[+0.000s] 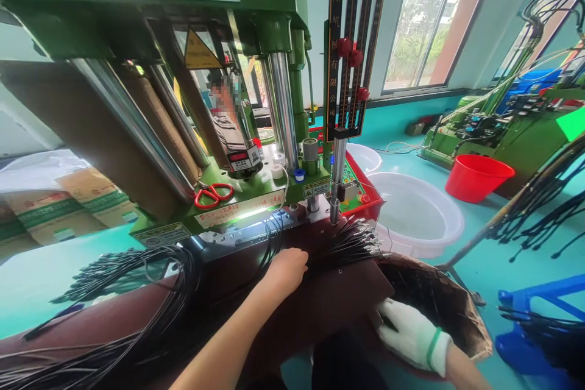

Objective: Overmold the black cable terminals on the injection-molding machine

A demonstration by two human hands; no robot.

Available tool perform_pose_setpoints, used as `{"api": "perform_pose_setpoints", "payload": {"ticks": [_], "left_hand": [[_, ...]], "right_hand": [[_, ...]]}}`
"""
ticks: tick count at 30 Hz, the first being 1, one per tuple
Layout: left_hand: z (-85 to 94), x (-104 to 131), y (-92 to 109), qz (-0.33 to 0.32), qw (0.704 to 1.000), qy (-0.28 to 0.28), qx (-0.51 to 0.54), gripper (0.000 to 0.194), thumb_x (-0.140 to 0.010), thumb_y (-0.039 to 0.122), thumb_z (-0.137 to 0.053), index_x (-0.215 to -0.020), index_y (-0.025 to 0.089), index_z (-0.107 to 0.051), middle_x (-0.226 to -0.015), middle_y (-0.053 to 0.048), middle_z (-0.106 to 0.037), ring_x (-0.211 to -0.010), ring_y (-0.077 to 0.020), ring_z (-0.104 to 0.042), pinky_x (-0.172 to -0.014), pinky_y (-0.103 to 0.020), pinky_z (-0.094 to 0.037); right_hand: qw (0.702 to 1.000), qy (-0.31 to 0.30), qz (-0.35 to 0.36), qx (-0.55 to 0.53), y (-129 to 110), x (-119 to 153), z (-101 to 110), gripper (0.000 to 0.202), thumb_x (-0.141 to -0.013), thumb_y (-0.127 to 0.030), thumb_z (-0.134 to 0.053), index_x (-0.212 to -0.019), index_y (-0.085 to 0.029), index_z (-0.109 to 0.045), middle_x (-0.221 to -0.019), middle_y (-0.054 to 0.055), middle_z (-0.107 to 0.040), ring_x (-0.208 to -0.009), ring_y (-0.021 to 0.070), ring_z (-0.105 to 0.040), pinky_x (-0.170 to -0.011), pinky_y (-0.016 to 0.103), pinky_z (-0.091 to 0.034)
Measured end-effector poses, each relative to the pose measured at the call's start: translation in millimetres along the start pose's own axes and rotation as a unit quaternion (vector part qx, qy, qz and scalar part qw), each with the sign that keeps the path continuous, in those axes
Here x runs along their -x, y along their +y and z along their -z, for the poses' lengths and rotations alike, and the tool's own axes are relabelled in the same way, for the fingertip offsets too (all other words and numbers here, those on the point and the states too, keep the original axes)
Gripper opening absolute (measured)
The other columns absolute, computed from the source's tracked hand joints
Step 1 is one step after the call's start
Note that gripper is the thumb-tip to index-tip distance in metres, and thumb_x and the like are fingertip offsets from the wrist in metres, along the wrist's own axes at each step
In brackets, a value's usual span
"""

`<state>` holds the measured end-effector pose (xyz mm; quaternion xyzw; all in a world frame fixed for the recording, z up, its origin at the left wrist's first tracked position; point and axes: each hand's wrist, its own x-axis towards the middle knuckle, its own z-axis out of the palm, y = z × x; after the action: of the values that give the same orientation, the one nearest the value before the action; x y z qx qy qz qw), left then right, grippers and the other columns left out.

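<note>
My left hand (289,267), bare, is closed over the dark red work table, its knuckles up. Whatever its fingers hold, if anything, is hidden beneath it. Thin black cables (273,236) rise just behind it toward the lit metal mould (249,233) of the green press. To its right lies a bundle of black cables with silvery ends (361,237). My right hand (409,334), in a white glove with a green cuff band, is at the table's front right corner. Its thumb and fingers are apart, and no object shows between them.
Coiled black cables (183,280) cover the table's left side. Red-handled scissors (214,195) lie on the press (269,189). At right are a red control box (372,204), a white tub (450,213), a brown-lined container (475,329), a red bucket (479,178) and a blue stool (525,341).
</note>
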<state>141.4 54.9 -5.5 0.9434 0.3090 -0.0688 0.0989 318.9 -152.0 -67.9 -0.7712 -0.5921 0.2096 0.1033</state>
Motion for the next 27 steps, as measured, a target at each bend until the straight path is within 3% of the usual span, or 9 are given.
{"api": "perform_pose_setpoints", "payload": {"ticks": [6,9,11,14,16,18,20,23,27], "left_hand": [[15.4,12,-12,-0.007,0.991,0.081,0.103,0.019,-0.082,0.026,-0.041,-0.080,0.020,-0.059,-0.084,-0.005,-0.064,-0.090,-0.0198,-0.055,-0.078,-0.029,-0.039],[21.3,27,-14,-0.023,0.957,0.052,0.285,0.023,-0.084,0.033,-0.036,-0.073,0.019,-0.052,-0.059,0.002,-0.058,-0.062,-0.0124,-0.053,-0.062,-0.024,-0.040],[23.0,41,-14,-0.024,0.912,0.012,0.410,0.024,-0.084,0.038,-0.036,-0.073,0.019,-0.046,-0.046,0.007,-0.046,-0.043,-0.0082,-0.041,-0.047,-0.020,-0.033],[20.2,63,-12,-0.024,0.842,-0.016,0.538,0.027,-0.083,0.042,-0.040,-0.073,0.018,-0.045,-0.041,0.009,-0.034,-0.036,-0.0047,-0.026,-0.038,-0.018,-0.021],[12.2,78,-12,-0.021,0.797,-0.045,0.603,0.031,-0.082,0.045,-0.042,-0.073,0.016,-0.047,-0.040,0.010,-0.031,-0.035,-0.0035,-0.021,-0.036,-0.019,-0.014],[-1.5,91,-11,-0.004,0.755,-0.068,0.652,0.033,-0.079,0.048,-0.046,-0.072,0.016,-0.047,-0.040,0.010,-0.029,-0.033,-0.0028,-0.018,-0.034,-0.020,-0.008],[-18.5,102,-10,0.020,0.727,-0.071,0.683,0.035,-0.078,0.051,-0.047,-0.072,0.017,-0.045,-0.038,0.011,-0.028,-0.032,-0.0026,-0.016,-0.034,-0.020,-0.007],[-40.1,113,-8,0.040,0.713,-0.072,0.696,0.038,-0.075,0.056,-0.047,-0.072,0.018,-0.043,-0.039,0.011,-0.028,-0.032,-0.0028,-0.016,-0.035,-0.021,-0.008],[-44.8,116,-1,0.043,0.769,-0.100,0.629,0.034,-0.075,0.050,-0.050,-0.071,0.017,-0.045,-0.048,0.008,-0.034,-0.042,-0.0041,-0.028,-0.039,-0.018,-0.018]], "right_hand": [[0.997,-0.016,0.038,-0.068,-9,14,11,0.036,-0.066,-0.021,-0.045,-0.097,-0.022,-0.063,-0.087,0.006,-0.065,-0.080,0.0230,-0.060,-0.074,0.033,-0.045],[0.963,-0.069,0.086,-0.244,-26,22,24,0.036,-0.068,-0.022,-0.050,-0.103,-0.023,-0.062,-0.088,0.004,-0.066,-0.084,0.0202,-0.059,-0.079,0.031,-0.045],[0.893,-0.115,0.128,-0.415,-44,20,27,0.040,-0.074,-0.027,-0.054,-0.114,-0.022,-0.056,-0.096,0.007,-0.065,-0.090,0.0207,-0.059,-0.084,0.035,-0.044],[0.733,-0.124,0.175,-0.645,-78,-2,22,0.052,-0.075,-0.036,-0.060,-0.124,-0.023,-0.046,-0.110,0.011,-0.060,-0.101,0.0244,-0.056,-0.091,0.045,-0.038],[0.642,-0.107,0.201,-0.732,-100,-23,18,0.061,-0.071,-0.040,-0.065,-0.126,-0.024,-0.042,-0.117,0.013,-0.055,-0.105,0.0271,-0.053,-0.092,0.050,-0.035],[0.570,-0.076,0.222,-0.788,-119,-45,19,0.064,-0.070,-0.040,-0.066,-0.127,-0.027,-0.040,-0.121,0.011,-0.053,-0.109,0.0268,-0.050,-0.095,0.051,-0.031],[0.520,-0.035,0.235,-0.821,-130,-61,26,0.056,-0.074,-0.036,-0.063,-0.125,-0.031,-0.042,-0.120,0.007,-0.055,-0.109,0.0250,-0.051,-0.097,0.051,-0.030],[0.514,-0.020,0.254,-0.819,-133,-72,38,0.034,-0.080,-0.032,-0.056,-0.112,-0.025,-0.055,-0.102,0.005,-0.064,-0.094,0.0247,-0.059,-0.091,0.049,-0.037],[0.569,-0.029,0.242,-0.785,-124,-67,44,0.026,-0.081,-0.030,-0.056,-0.103,-0.017,-0.062,-0.088,0.009,-0.068,-0.081,0.0257,-0.063,-0.081,0.047,-0.043]]}}
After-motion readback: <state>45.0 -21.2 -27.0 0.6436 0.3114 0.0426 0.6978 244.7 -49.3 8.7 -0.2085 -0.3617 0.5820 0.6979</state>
